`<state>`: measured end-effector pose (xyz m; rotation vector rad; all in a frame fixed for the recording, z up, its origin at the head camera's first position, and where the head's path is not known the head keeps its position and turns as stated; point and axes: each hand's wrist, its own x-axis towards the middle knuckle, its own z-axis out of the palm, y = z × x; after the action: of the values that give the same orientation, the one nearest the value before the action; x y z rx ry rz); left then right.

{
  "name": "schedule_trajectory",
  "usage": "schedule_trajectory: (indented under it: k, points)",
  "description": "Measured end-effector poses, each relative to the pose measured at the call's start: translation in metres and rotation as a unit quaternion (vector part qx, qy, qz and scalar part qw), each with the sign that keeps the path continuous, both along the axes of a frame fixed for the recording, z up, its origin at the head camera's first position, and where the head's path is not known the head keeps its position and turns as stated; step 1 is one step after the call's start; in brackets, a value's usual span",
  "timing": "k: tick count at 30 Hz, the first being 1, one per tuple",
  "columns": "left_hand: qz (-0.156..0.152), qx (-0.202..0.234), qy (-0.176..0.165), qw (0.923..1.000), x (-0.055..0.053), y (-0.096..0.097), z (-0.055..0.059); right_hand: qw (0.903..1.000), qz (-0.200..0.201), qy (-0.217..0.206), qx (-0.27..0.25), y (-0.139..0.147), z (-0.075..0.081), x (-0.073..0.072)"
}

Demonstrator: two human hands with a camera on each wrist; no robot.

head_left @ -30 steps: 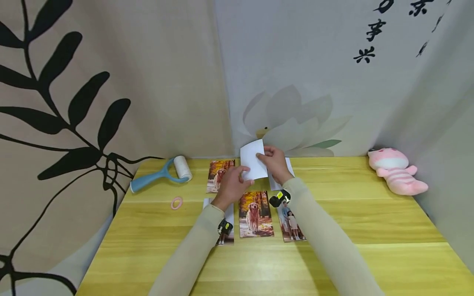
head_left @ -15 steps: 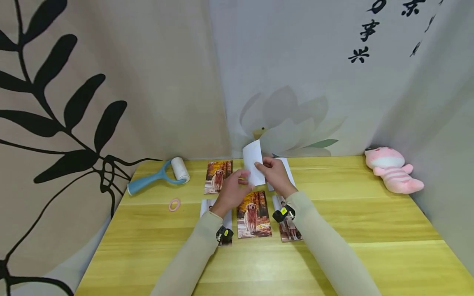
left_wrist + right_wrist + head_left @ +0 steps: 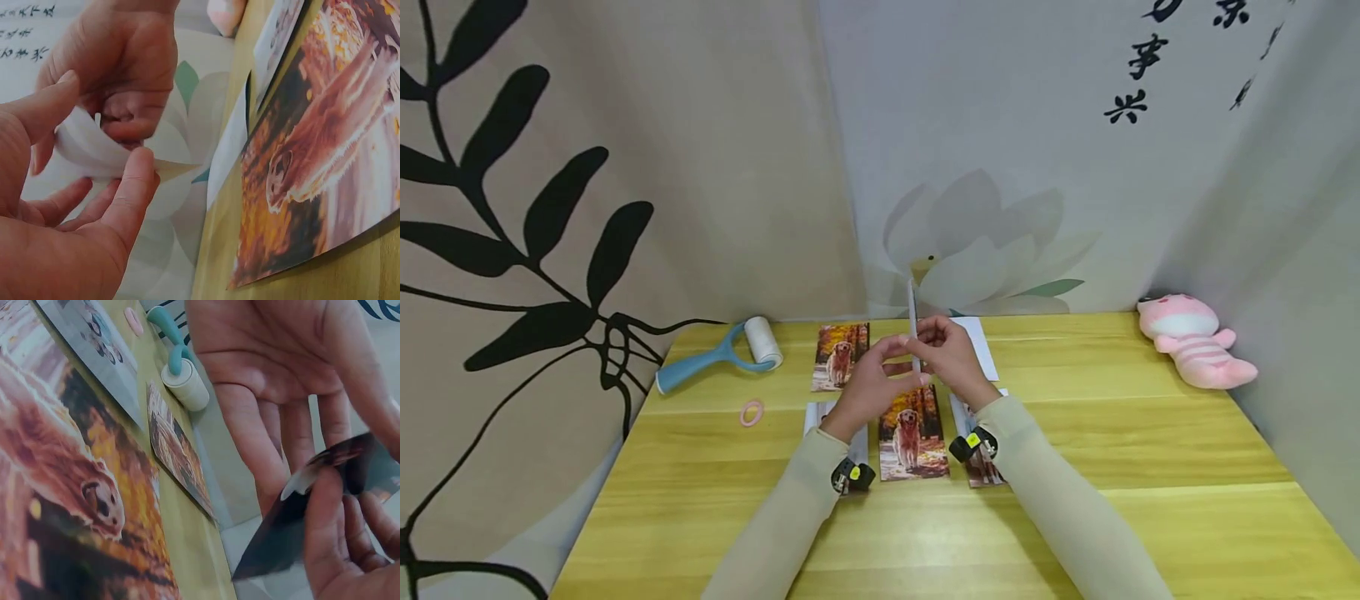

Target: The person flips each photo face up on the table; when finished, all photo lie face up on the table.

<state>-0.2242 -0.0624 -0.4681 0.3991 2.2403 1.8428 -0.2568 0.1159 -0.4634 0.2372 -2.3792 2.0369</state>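
Observation:
Between both hands a photo print is held up above the back middle of the table, edge-on to the head view. Its white back bows in the left wrist view; its dark printed side shows in the right wrist view. The right hand pinches it between thumb and fingers. From the other side, the left hand holds it with thumb and fingertips at its edges. Below lies a dog photo, with another dog photo behind to the left.
Sleeves partly cover a front-left photo and a front-right photo. A white sheet lies back right. At left are a blue-handled lint roller and a pink ring. A pink plush toy rests at the right edge.
The held photo has turned from showing its white face to standing edge-on. The left hand has moved right, closer to the right hand, and now holds the photo too.

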Motion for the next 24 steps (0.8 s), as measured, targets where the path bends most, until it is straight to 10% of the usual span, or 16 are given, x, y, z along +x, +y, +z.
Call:
schedule_trajectory:
  k: [24]
  points:
    - [0.074,0.083,-0.08,0.9906,-0.006,-0.001,-0.016,0.9974,-0.044,-0.003,0.057,0.014,-0.008,-0.007]
